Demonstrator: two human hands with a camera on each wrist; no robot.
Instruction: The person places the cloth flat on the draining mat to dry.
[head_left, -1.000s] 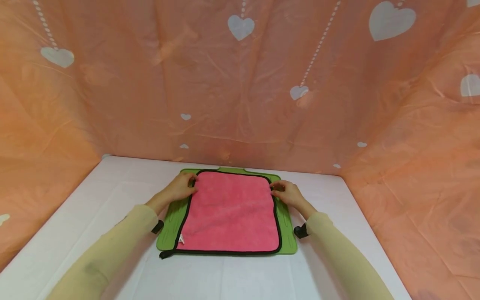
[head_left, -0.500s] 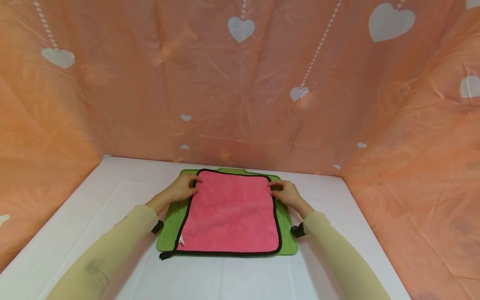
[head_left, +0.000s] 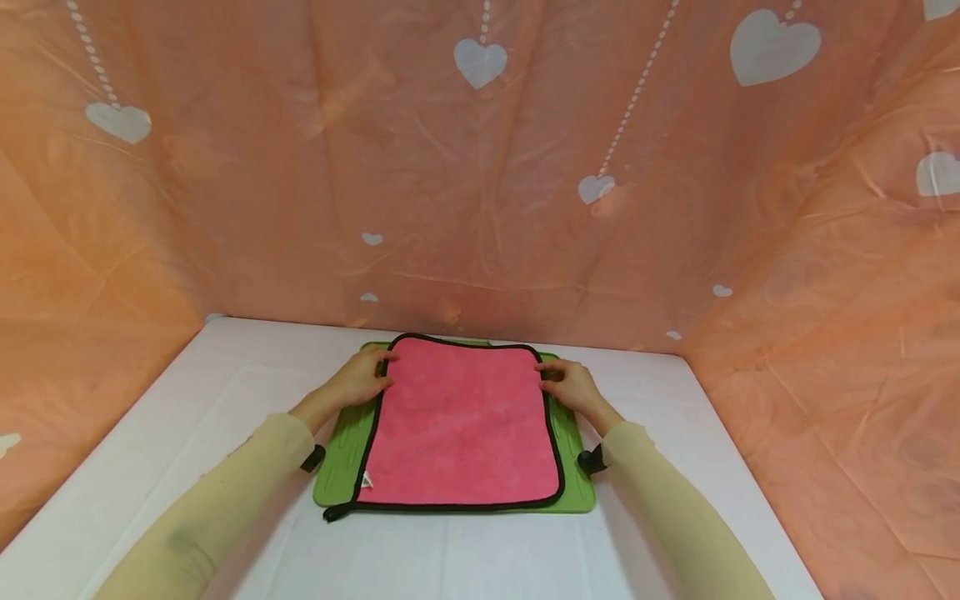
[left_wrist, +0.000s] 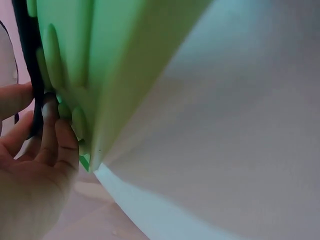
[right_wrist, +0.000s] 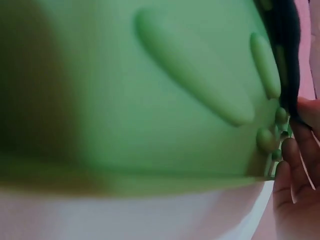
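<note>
A pink cloth [head_left: 461,425] with a black border lies spread over a green ridged board [head_left: 341,467]. My left hand [head_left: 358,377] pinches the cloth's left border near its far corner. On the opposite side my right hand [head_left: 573,385] pinches the right border at about the same height. In the left wrist view, the thumb and fingers of the left hand [left_wrist: 37,155] close on the black edge beside the board's ridges. The right hand [right_wrist: 302,165] shows only partly in its wrist view, with fingers at the dark border. The cloth's far edge looks slightly raised.
The board rests on a white table [head_left: 187,433] near its back edge. Orange curtains [head_left: 480,208] with white hearts enclose the back and both sides. A black loop [head_left: 339,512] sticks out at the cloth's near left corner, beside a small white tag [head_left: 367,480].
The far edge of the cloth has risen a little and covers more of the board's back edge. Its near left corner has shifted slightly right. The right forearm has moved slightly inward.
</note>
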